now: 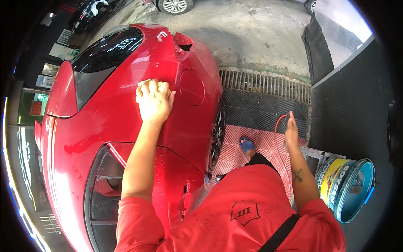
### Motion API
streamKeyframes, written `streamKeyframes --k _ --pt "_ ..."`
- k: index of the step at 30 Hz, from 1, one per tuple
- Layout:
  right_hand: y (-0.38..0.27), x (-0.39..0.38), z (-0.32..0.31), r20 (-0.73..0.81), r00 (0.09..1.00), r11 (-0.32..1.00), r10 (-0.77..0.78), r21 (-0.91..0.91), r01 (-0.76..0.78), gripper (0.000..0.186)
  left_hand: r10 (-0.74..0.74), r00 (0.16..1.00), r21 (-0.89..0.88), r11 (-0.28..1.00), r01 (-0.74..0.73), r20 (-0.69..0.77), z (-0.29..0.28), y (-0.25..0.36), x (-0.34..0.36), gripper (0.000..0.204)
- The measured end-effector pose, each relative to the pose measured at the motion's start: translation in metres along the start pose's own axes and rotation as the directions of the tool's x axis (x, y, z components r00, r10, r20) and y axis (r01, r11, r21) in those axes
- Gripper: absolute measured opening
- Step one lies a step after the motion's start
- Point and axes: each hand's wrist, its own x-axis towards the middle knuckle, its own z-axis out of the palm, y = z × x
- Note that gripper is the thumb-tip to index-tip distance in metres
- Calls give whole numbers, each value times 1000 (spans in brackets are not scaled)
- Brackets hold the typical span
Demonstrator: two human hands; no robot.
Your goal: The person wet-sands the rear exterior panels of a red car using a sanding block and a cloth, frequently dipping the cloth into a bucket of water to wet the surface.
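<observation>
A red car [168,126], wet with droplets in places, fills the left and middle of the head view. On its rear side panel, beside the round-edged fuel flap [192,87], rests my left hand [155,100]. Its fingers are curled over a small yellowish pad [145,82], mostly covered by the hand, so I cannot tell its exact kind. My right hand [291,130] hangs away from the car on the right. Seen edge-on, its fingers are stretched straight and nothing shows in them.
A blue bucket [350,189] with a yellow label stands at the right on a low stand [315,156]. Red and black floor tiles [260,103] lie underfoot, bordered by a drain grate [268,84]. A thin red hose [276,126] runs near my right hand. Another car's wheel [174,6] shows beyond.
</observation>
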Motion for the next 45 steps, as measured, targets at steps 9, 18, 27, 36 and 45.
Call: streamKeyframes --k 9,18,27,36,45 --pt "-10 -26 -82 -34 996 993 -79 87 81 52 154 988 -115 981 -155 -14 14 67 -31 30" --pt "-61 -265 -202 -326 852 890 -409 60 451 53 -328 916 -898 435 -71 -231 60 93 -44 41" --pt "-84 -379 -385 -577 603 751 -550 -658 56 28 -205 977 -988 -133 -82 -54 -74 341 -53 29" --pt "-10 -235 -531 -90 978 229 186 -965 -132 58 690 490 -791 -203 -577 -533 -386 604 -98 57" --pt "-7 -222 -528 187 957 -17 221 -981 196 35 909 167 -544 367 -755 381 -359 779 -135 73"
